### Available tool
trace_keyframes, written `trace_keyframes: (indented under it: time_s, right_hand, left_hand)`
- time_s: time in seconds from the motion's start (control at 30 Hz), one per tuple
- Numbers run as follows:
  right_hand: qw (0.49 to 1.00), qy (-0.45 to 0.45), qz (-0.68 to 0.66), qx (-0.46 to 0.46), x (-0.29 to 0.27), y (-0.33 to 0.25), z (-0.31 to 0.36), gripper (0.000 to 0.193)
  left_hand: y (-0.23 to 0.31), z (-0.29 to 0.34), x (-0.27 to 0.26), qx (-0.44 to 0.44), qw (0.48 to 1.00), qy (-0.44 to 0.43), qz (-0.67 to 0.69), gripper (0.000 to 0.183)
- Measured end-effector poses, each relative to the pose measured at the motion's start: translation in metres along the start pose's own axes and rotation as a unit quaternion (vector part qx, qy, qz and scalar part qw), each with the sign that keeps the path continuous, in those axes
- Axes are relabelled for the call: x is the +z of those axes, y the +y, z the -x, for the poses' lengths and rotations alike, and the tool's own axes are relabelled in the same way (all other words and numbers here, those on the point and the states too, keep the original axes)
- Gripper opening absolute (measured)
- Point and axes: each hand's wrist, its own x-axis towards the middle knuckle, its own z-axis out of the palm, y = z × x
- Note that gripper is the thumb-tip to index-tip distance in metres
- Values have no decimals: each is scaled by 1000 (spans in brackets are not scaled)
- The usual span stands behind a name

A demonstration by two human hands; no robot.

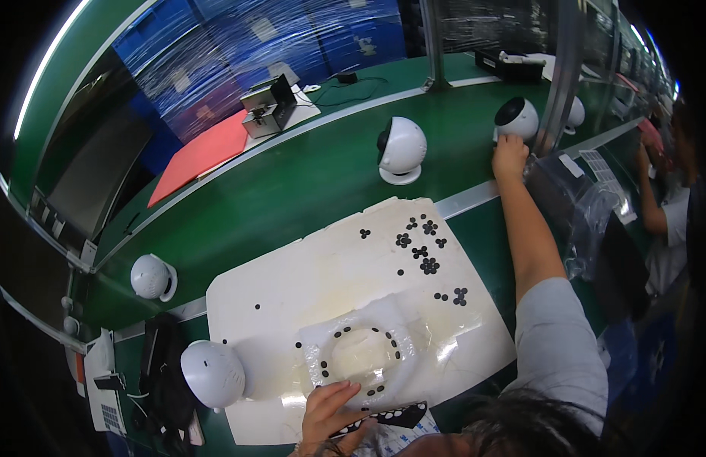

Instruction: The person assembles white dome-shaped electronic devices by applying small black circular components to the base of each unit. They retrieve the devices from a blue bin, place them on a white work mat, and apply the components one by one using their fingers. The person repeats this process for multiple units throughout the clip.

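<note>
My right arm reaches out to the far right. There my right hand [511,156] is closed at the base of a white round camera-like device [525,122] with a black front, standing on the green conveyor belt [322,171]. Close to my body, my left hand [330,415] grips a black sticker sheet [402,416] with pale round spots. Just beyond it lies a white foam ring [402,324], with small black round pads [324,364] set around its opening. More black pads [429,266] lie in clusters on the white board [292,266].
Another white device [212,373] stands left of the board, one [152,277] at the belt's left, and one [403,150] mid-belt. A metal post [560,84] rises beside my right hand. Clear plastic bags [589,213] lie right of my arm. Another person's arm [651,190] shows far right.
</note>
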Motion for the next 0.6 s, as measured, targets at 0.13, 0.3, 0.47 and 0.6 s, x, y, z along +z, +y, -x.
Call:
trace_keyframes:
  time_s: [0.13,0.3,0.47,0.6]
  right_hand:
    - [973,40,-120,-194,-58,-9,18,21]
    - [922,-42,-337,-184,-206,-56,66,20]
    - [441,-445,-776,-77,-315,-77,102,25]
    - [407,-505,-745,-157,-329,-106,117,29]
  left_hand:
    - [1,-3,-6,-22,998,-38,46,19]
    - [8,-2,-11,-32,994,-54,92,18]
    - [18,8,-17,-48,990,-63,116,21]
    - [20,1,-19,-45,989,-52,131,22]
